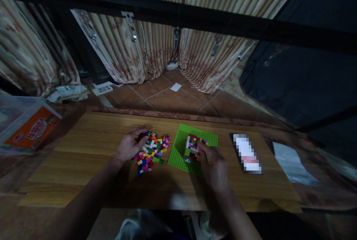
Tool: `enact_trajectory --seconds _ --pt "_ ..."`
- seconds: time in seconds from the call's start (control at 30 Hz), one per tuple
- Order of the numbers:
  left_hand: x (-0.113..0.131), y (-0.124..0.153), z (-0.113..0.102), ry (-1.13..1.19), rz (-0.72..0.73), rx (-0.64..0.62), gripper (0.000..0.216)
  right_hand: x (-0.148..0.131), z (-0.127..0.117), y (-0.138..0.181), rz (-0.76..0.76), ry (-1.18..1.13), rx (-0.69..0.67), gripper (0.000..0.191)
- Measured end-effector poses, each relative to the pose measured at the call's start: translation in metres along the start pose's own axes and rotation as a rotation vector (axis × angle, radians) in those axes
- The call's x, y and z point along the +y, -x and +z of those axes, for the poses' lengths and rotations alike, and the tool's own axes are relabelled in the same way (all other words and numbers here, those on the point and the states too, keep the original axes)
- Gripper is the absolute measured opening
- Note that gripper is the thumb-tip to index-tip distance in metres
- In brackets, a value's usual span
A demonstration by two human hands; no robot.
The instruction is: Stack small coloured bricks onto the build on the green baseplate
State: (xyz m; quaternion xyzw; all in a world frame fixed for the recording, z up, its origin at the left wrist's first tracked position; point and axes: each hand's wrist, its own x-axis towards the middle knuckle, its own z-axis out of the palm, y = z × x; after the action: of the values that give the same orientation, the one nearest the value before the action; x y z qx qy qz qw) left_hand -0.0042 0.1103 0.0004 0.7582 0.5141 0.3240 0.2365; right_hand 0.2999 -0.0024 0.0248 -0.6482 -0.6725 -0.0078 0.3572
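Observation:
A loose pile of small multicoloured toy bricks (152,151) lies on the wooden table, left of the middle. My left hand (130,145) rests at the pile's upper left edge, its fingers curved over the bricks and the thumb apart from them. To the right lies a green studded baseplate (177,151), turned at an angle. On it stands a low block built of coloured toy bricks (192,147), with something clear and shiny at its near left corner. My right hand (214,164) grips this build at its right side, fingers closed; any single brick between them is hidden.
A phone (247,153) with a blurred screen lies right of the baseplate. Beyond the table's right end is a whitish sheet (292,164). A clear plastic box (30,121) with an orange label stands at the left. A dark bar (178,13) crosses before the curtains.

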Motion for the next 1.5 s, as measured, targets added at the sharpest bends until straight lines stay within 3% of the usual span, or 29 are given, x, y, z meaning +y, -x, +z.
enact_trajectory --seconds 0.2,0.37,0.73,0.87,0.97,1.1,1.2,1.27,1.5 --pt "0.001 0.0 0.001 0.004 0.009 0.015 0.039 -0.01 0.006 0.018 -0.085 0.227 0.014 0.04" --pt "0.0 0.001 0.001 -0.014 0.009 0.01 0.038 -0.024 0.001 0.026 -0.145 0.395 -0.094 0.056" --pt "0.0 0.002 0.002 -0.039 0.042 0.018 0.035 -0.026 0.001 0.021 -0.329 0.426 -0.212 0.067" --pt "0.002 0.002 0.002 -0.037 0.063 0.02 0.034 -0.015 -0.008 0.018 -0.288 0.36 -0.201 0.065" --pt "0.002 0.003 0.002 -0.032 0.06 0.023 0.035 -0.015 -0.011 0.018 -0.208 0.322 -0.118 0.056" --pt "0.003 0.003 0.002 -0.046 0.054 0.037 0.034 -0.043 0.009 0.019 -0.252 0.16 -0.083 0.041" --pt "0.005 0.003 0.001 -0.068 0.053 0.042 0.032 -0.072 0.036 0.012 -0.307 0.069 -0.197 0.038" --pt "0.005 0.003 0.001 -0.078 0.06 0.048 0.032 -0.084 0.054 0.005 -0.267 0.099 -0.253 0.035" --pt "0.001 0.001 0.001 -0.073 0.076 0.057 0.031 -0.082 0.082 -0.005 -0.153 0.1 -0.313 0.034"
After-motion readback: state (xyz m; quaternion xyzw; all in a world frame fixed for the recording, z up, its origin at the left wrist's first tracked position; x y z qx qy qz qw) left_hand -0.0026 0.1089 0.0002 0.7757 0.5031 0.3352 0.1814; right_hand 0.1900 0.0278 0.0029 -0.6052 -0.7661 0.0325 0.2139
